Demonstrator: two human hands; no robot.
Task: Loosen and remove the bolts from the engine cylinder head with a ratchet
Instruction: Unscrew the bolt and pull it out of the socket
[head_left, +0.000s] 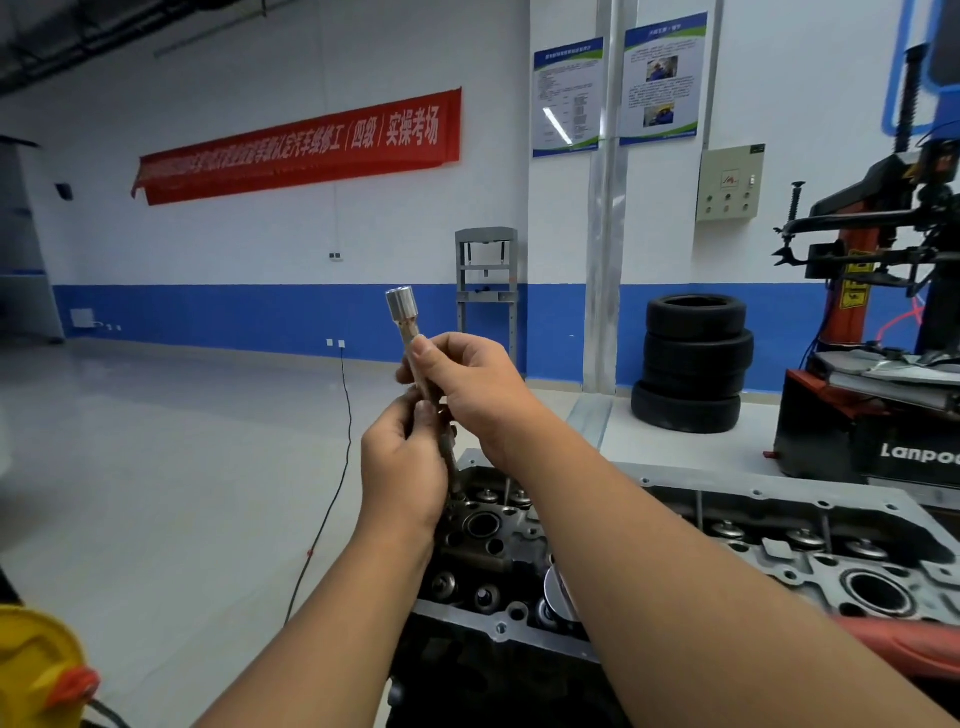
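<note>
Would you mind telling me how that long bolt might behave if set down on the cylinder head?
The bolt looks like stiff metal, probably heavy for its size. Its round shank would likely roll on the cylinder head. Both hands grip it, perhaps because it is oily.

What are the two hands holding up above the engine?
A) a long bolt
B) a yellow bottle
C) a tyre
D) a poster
A: the left hand and the right hand both grip one long bolt, its shiny head up, raised above the cylinder head; the tyres sit stacked by the wall.
</note>
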